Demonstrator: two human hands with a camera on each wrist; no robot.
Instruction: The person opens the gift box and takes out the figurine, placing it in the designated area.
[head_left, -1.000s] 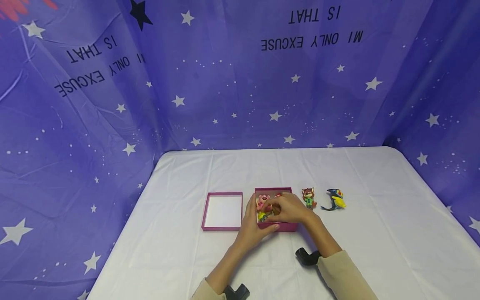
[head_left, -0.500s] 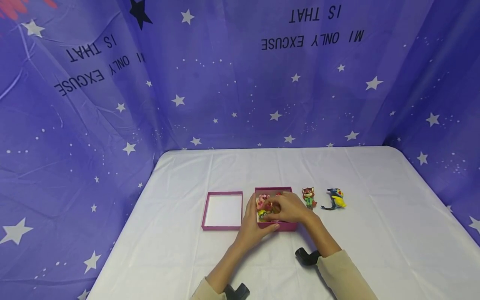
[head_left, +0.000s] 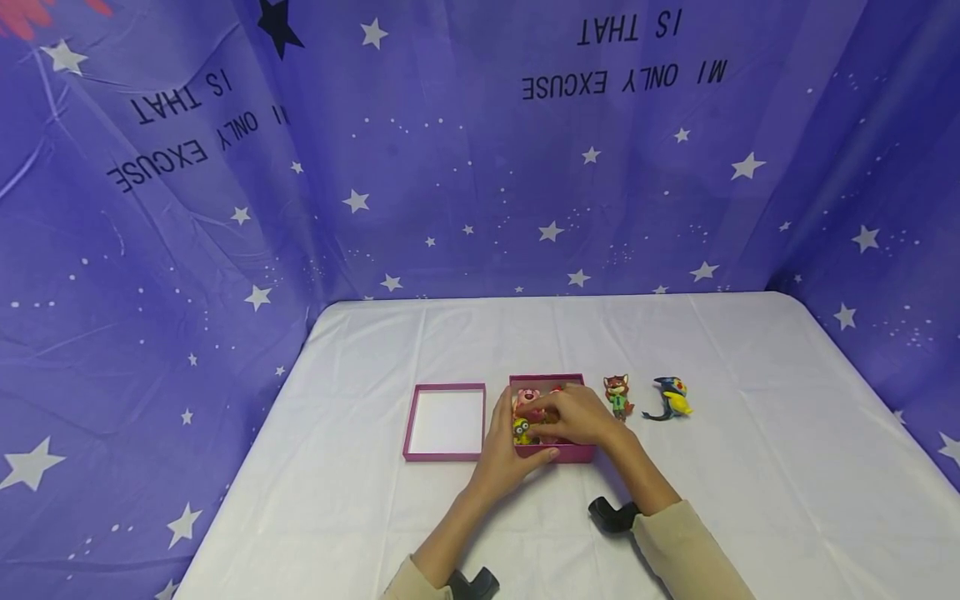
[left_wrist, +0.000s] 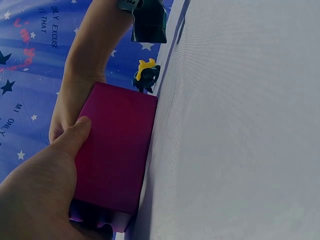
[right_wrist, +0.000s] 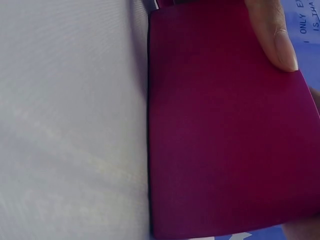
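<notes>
1. The open pink box [head_left: 573,455] sits on the white surface [head_left: 360,525], between a shallow pink-rimmed lid [head_left: 444,457] on its left and two loose figures on its right.
2. The left hand [head_left: 498,454] braces the box's near-left corner: its fingers lie fairly straight along the left wall, with the thumb spread wide along the near wall. Pressing too hard there might slide the box right or far, or bow its walls.
3. The right hand [head_left: 576,415] reaches into the box, fingers bent and narrowly parted; whether they pinch anything, I cannot tell. A careless sweep could tip the yellow-green figure [head_left: 522,431], which lies just by those fingertips.
4. The pink bear figure [head_left: 528,400] lies on its far side, in the box's left part. Pushing one against the other could wedge both or scuff their paint.
5. A red item [head_left: 557,389] shows only partly beneath the right hand, so it may be knocked unseen.
6. Withdrawing the right hand low and rightward would risk brushing the fox figure [head_left: 618,397], just beside the box; the blue-and-yellow figure [head_left: 672,398], farther right, looks safer.
</notes>
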